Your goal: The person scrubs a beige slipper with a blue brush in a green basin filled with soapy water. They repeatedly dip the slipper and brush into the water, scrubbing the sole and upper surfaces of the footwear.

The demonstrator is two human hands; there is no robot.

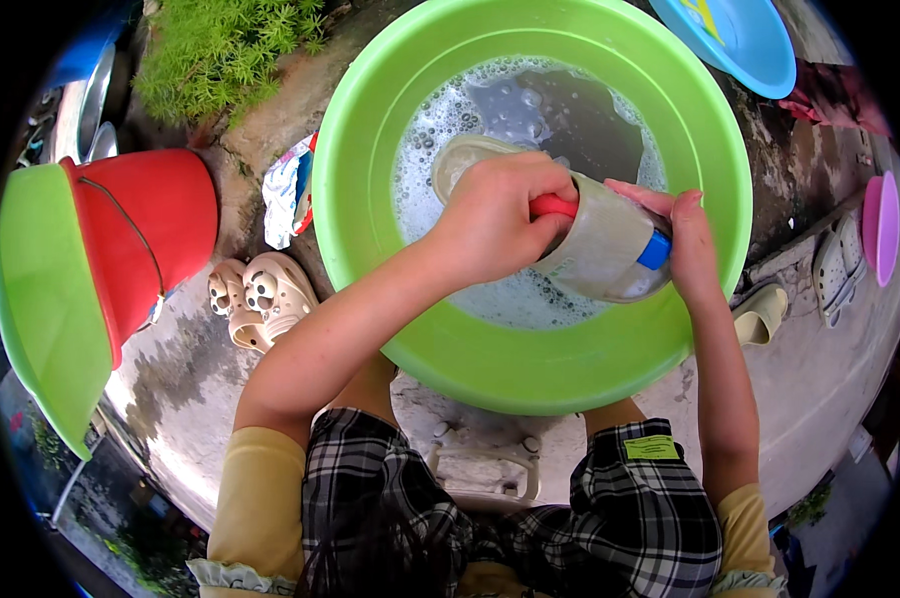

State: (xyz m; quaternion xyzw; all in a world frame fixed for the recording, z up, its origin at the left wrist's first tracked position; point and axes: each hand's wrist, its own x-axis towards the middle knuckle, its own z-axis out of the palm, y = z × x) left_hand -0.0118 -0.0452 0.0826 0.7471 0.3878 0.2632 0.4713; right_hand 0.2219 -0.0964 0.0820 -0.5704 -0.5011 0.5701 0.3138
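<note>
The person is crouching over a big green basin of soapy water, scrubbing a pale grey shoe held just above the suds. The left hand is gripping a red-handled brush tight in a closed fist, pressing it against the shoe. The right hand is steadying the shoe's right end, fingers wrapped around it. To the left, a red bucket is sitting beside a pair of beige clogs on the concrete floor. A blue basin is lying far right.
</note>
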